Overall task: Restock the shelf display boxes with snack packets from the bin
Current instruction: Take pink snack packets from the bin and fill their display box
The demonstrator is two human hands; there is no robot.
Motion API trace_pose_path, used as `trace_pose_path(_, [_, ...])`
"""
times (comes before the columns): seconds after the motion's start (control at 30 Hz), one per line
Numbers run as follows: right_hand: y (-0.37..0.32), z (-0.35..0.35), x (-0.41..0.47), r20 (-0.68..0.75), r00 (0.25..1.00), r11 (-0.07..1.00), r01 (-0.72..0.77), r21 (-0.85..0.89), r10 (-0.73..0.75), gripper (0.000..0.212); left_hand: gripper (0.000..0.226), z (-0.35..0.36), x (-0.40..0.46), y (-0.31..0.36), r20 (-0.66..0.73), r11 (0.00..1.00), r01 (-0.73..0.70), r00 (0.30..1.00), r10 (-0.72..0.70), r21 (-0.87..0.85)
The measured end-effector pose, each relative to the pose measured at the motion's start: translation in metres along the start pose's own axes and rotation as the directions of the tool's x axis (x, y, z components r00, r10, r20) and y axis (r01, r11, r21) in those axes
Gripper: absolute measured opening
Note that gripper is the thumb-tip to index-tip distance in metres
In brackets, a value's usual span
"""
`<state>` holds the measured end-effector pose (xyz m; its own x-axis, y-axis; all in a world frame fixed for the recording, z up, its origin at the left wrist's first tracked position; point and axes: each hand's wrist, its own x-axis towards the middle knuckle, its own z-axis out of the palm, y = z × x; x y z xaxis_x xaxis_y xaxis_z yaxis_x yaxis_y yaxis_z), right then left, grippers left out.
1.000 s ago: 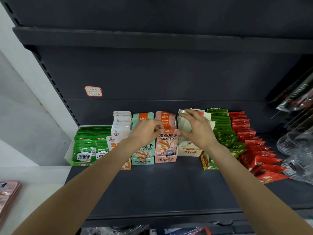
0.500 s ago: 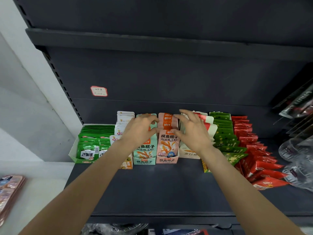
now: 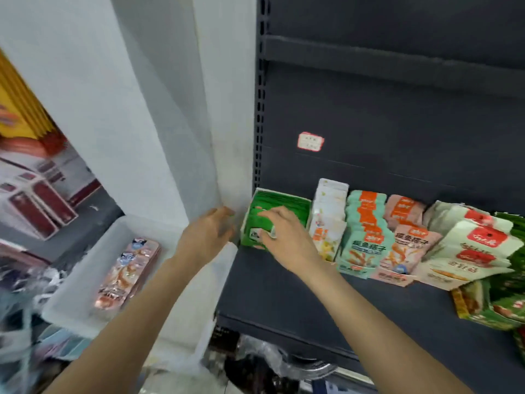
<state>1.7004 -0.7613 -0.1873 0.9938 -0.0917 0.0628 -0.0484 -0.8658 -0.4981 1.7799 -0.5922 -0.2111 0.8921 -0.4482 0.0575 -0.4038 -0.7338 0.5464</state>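
Note:
A white display box of green packets (image 3: 287, 201) stands at the left end of the dark shelf (image 3: 284, 294). My right hand (image 3: 287, 237) lies over the front green packets, fingers curled on them. My left hand (image 3: 207, 237) hovers just left of that box, by the shelf's edge, fingers loosely bent and holding nothing. To the right stand boxes of white (image 3: 329, 211), teal (image 3: 366, 237), pink (image 3: 403, 243) and cream-and-red packets (image 3: 471, 245). A clear plastic bin (image 3: 85, 268) at lower left holds pink packets (image 3: 127, 274).
A white wall pillar (image 3: 176, 137) borders the shelf on the left. Green packets (image 3: 502, 302) lie at the far right edge. A red-edged price label (image 3: 310, 141) sticks on the back panel. Plastic-wrapped goods sit below the shelf.
The view has swung left. Both hands left the teal, pink and cream boxes and moved to the green box at the shelf's left end. The bin has come into view.

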Motion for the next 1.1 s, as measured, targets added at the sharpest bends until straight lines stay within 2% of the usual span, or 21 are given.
trace_pose_path(0.2, [-0.091,0.121,0.038,0.176,0.982,0.997,-0.071,0.04,0.063,0.045,0.043,-0.046,-0.046,-0.168,0.041,0.969,0.242,0.969,-0.244,0.051])
trace_pose_path(0.3, [-0.127,0.178,0.054,0.253,0.963,0.993,-0.108,0.039,0.095,0.05,0.057,-0.065,-0.07,-0.245,0.066,0.943,0.3,0.948,-0.312,0.144])
trace_pose_path(0.43, [-0.158,0.239,0.071,0.326,0.935,0.99,-0.143,-0.005,0.137,0.058,0.073,-0.076,-0.09,-0.314,0.19,0.914,0.363,0.899,-0.395,0.181])
trace_pose_path(0.57, [-0.173,0.283,0.09,0.409,0.903,0.991,-0.125,-0.043,0.131,0.066,0.073,-0.073,-0.093,-0.346,0.309,0.933,0.346,0.88,-0.36,0.103])
trace_pose_path(0.7, [-0.179,0.323,0.114,0.476,0.87,0.99,-0.092,-0.104,0.131,0.079,0.078,-0.067,-0.097,-0.362,0.271,0.958,0.285,0.921,-0.279,0.017])
trace_pose_path(0.83, [-0.179,0.356,0.126,0.509,0.843,0.978,-0.09,-0.187,0.175,0.094,0.085,-0.064,-0.1,-0.367,0.3,0.964,0.263,0.918,-0.259,0.027])
trace_pose_path(1.0, [-0.182,0.361,0.127,0.393,0.895,0.954,-0.1,-0.283,0.21,0.097,0.087,-0.063,-0.103,-0.367,0.289,0.968,0.249,0.927,-0.239,-0.001])
trace_pose_path(1.1, [-0.18,0.355,0.126,0.341,0.88,0.927,-0.235,-0.293,0.331,0.089,0.082,-0.061,-0.103,-0.366,0.264,0.958,0.274,0.933,-0.244,-0.083])
